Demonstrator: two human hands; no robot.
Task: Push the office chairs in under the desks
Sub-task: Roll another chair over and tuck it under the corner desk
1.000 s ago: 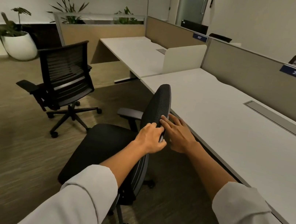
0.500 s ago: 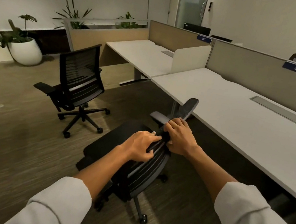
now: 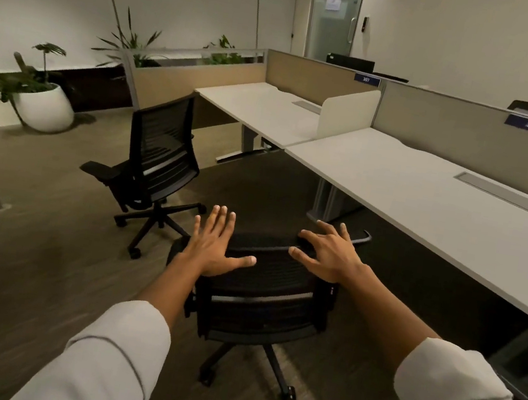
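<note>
A black mesh office chair point(image 3: 260, 305) stands right below me on the carpet, its backrest toward me and out from the near white desk point(image 3: 441, 219). My left hand point(image 3: 215, 244) hovers flat over the top left of the backrest, fingers spread. My right hand point(image 3: 330, 254) is open too, its fingertips resting on the backrest's top right edge. A second black chair point(image 3: 156, 156) stands further left, away from the far desk point(image 3: 269, 111), with its backrest facing me.
Grey partition panels point(image 3: 464, 134) labelled 306 and 307 run behind the desks. Metal desk legs point(image 3: 328, 199) stand just beyond the near chair. A white pot with a plant point(image 3: 43, 105) sits at the left wall. A glass door point(image 3: 334, 15) is at the back.
Both hands have let go of the near chair's backrest and opened. The chair has swung round, its back now squarely toward me, and sits further from the desk edge in view.
</note>
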